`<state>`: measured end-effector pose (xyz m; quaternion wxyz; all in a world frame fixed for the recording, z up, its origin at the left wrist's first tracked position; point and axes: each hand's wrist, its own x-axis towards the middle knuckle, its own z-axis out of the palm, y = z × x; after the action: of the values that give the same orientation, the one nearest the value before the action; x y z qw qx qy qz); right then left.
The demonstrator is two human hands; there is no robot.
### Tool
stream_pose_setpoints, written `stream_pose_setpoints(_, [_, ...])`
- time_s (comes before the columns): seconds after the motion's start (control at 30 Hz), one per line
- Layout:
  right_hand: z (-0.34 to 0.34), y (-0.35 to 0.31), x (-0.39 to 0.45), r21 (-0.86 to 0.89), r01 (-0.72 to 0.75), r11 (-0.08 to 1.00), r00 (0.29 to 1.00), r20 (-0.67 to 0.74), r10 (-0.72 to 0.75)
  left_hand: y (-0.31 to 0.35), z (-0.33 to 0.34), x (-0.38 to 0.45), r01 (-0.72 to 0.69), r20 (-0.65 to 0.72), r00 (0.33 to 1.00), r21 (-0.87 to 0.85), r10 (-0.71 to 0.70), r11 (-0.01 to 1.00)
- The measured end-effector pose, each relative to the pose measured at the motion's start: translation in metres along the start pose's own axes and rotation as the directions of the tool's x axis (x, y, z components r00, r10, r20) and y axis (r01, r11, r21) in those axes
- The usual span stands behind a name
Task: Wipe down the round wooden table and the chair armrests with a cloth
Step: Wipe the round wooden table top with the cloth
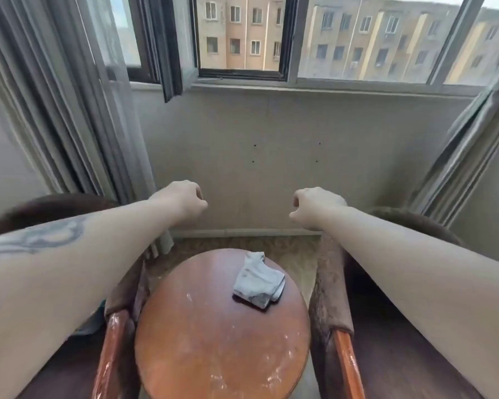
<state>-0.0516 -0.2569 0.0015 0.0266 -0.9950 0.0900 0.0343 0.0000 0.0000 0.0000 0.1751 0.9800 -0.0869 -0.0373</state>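
Two armchairs flank everything here, left chair (55,220) and right chair (409,226), both dark and fuzzy, angled in toward the window wall (271,156) with grey curtains (69,110) hanging either side. Squeezed between them sits the round wooden worktop (213,341), reddish-brown and smeared with pale streaks and specks, mostly toward the near edge, so yeah, it needs the wipe. Each chair has a glossy orange-wood armrest just beside the worktop: left armrest (110,352) and right armrest (349,367), and the left one looks streaky too.

Both arms are stretched out forward above all this. Left hand (182,201) and right hand (314,207) hang in the air well above the worktop, fingers curled in loosely, holding nothing at all as far as I can see. Looks like a ready pose more than work, my guess is nothing's been wiped yet.

Cloth (257,279) is the smallest bit: a folded grey-white rag lying on the far right part of the worktop, untouched by either hand. It's parked within easy reach of the right hand, so grabbing it seems the obvious first move.
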Motion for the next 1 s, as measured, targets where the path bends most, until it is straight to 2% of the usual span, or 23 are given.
stream_pose_setpoints(0.23, [0.154, 0.021, 0.051, 0.047, 0.054, 0.997, 0.973, 0.221, -0.063, -0.018, 0.162, 0.025, 0.199, 0.208, 0.957, 0.031, -0.201, 0.980])
stream_pose_setpoints(0.4, [0.275, 0.023, 0.081, 0.106, 0.127, 0.986, 0.925, 0.346, -0.156, -0.045, 0.281, 0.016, 0.371, 0.394, 0.852, 0.010, -0.345, 0.928])
stream_pose_setpoints(0.5, [0.333, 0.018, 0.106, 0.068, 0.189, 0.980, 0.891, 0.406, -0.200, -0.071, 0.331, 0.006, 0.451, 0.410, 0.812, 0.010, -0.415, 0.892])
stream_pose_setpoints(0.57, [0.364, 0.007, 0.131, 0.093, 0.167, 0.982, 0.879, 0.437, -0.190, -0.089, 0.355, 0.001, 0.468, 0.411, 0.800, 0.027, -0.437, 0.883])
stream_pose_setpoints(0.63, [0.393, -0.006, 0.162, 0.156, 0.124, 0.980, 0.886, 0.428, -0.180, -0.107, 0.373, 0.001, 0.455, 0.375, 0.818, 0.039, -0.435, 0.890])
stream_pose_setpoints(0.7, [0.423, -0.014, 0.184, 0.137, 0.150, 0.979, 0.871, 0.449, -0.197, -0.125, 0.389, -0.001, 0.434, 0.338, 0.841, 0.047, -0.423, 0.900])
stream_pose_setpoints(0.77, [0.452, -0.014, 0.190, 0.082, 0.172, 0.982, 0.888, 0.417, -0.191, -0.133, 0.403, -0.007, 0.394, 0.326, 0.866, 0.027, -0.381, 0.919])
stream_pose_setpoints(0.83, [0.474, -0.015, 0.179, 0.041, 0.163, 0.986, 0.954, 0.249, -0.169, -0.139, 0.412, -0.013, 0.375, 0.291, 0.889, -0.021, -0.353, 0.927])
stream_pose_setpoints(0.9, [0.485, -0.006, 0.160, 0.016, 0.202, 0.979, 0.975, 0.094, -0.203, -0.142, 0.419, -0.018, 0.376, 0.279, 0.895, -0.059, -0.347, 0.925])
stream_pose_setpoints(0.97, [0.482, 0.017, 0.143, 0.042, 0.406, 0.913, 0.912, 0.051, -0.408, -0.142, 0.424, -0.026, 0.397, 0.262, 0.896, -0.113, -0.358, 0.911])
stream_pose_setpoints(1.0, [0.475, 0.035, 0.141, 0.046, 0.559, 0.828, 0.825, 0.060, -0.561, -0.142, 0.425, -0.029, 0.408, 0.248, 0.896, -0.136, -0.368, 0.903])
